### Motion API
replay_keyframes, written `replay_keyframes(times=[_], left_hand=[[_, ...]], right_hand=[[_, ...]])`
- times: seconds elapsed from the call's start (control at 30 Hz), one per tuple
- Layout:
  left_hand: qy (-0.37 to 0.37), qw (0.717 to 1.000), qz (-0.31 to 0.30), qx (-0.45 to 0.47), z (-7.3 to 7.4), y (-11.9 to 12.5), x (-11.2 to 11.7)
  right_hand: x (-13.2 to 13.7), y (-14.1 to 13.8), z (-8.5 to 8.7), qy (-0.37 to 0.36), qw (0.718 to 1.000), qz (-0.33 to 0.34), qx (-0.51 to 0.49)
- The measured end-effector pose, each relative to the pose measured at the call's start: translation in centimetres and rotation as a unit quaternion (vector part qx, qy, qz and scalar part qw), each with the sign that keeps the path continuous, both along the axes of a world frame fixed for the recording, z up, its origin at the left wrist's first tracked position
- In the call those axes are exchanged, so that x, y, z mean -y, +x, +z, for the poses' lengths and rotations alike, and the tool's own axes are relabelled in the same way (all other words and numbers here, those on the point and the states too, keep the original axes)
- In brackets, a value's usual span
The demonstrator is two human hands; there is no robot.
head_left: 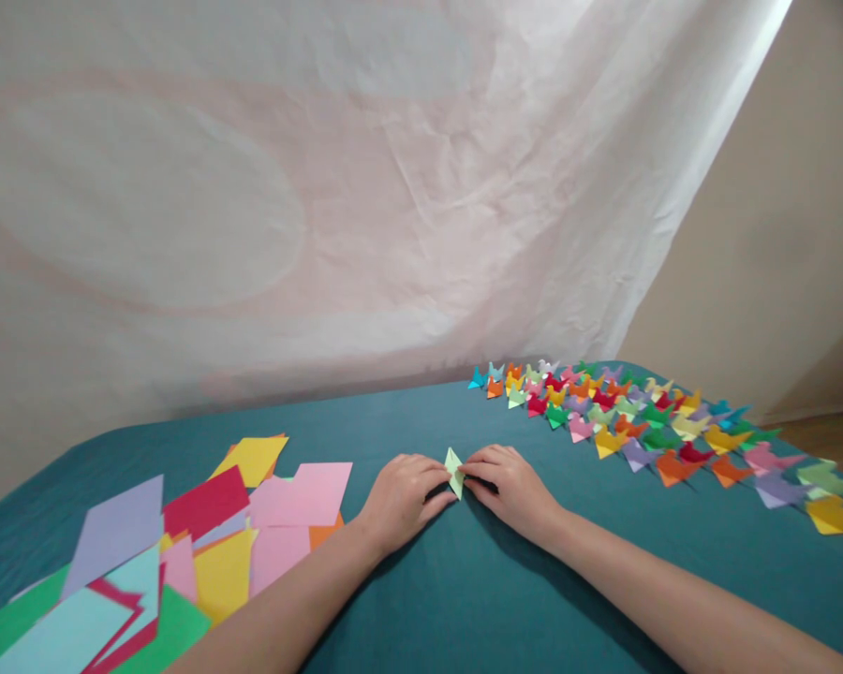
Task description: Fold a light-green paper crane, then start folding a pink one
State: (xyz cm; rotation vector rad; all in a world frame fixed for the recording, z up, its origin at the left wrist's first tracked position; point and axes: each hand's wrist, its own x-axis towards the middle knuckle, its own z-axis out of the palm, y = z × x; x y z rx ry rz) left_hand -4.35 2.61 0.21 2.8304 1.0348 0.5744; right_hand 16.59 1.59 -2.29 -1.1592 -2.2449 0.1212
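Observation:
A small piece of folded pale green paper (453,471), diamond-shaped with a crease down its upper part, stands between my two hands just above the middle of the table. My left hand (408,498) pinches its left edge with thumb and fingers. From the other side, my right hand (510,482) is closed on its right edge in the same way. Both thumbs sit low near the paper, with the fingers curled above them.
Loose sheets of coloured paper, such as a lilac sheet (116,529) and a pink sheet (302,494), overlap on the left. Rows of small folded paper birds (611,442) fill the right side. A teal cloth (407,412) covers the table; a pale curtain (365,215) hangs behind.

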Motion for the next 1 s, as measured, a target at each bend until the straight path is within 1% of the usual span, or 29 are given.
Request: replay_keyframes(times=[0.3,0.47,0.57,0.67,0.77,0.87,0.93,1.0], left_hand=[[0.001,1.0,0.008,0.002,0.0,0.1,-0.4],[-0.002,1.0,0.018,0.003,-0.2,0.1,-0.6],[-0.003,1.0,0.017,0.003,-0.2,0.1,-0.6],[-0.003,1.0,0.01,0.005,-0.3,0.0,-0.7],[-0.004,1.0,0.008,0.007,-0.3,0.0,-0.7],[-0.006,1.0,0.009,0.007,-0.3,0.0,-0.7],[-0.006,1.0,0.008,0.009,-0.3,0.0,-0.7],[-0.008,1.0,0.008,0.013,-0.3,0.1,-0.8]], right_hand=[[-0.3,0.2,-0.1,0.028,0.999,0.004,0.018],[-0.4,0.2,-0.3,0.028,0.999,0.015,0.015],[-0.4,0.4,0.0,0.029,0.999,0.019,0.018],[-0.7,0.6,0.9,0.056,0.995,0.05,0.059],[-1.1,0.7,1.7,0.11,0.981,0.104,0.122],[-1.4,0.5,2.0,0.148,0.966,0.139,0.159],[-1.4,0.3,1.7,0.145,0.968,0.136,0.155],[-1.4,0.3,1.4,0.116,0.978,0.117,0.131]])
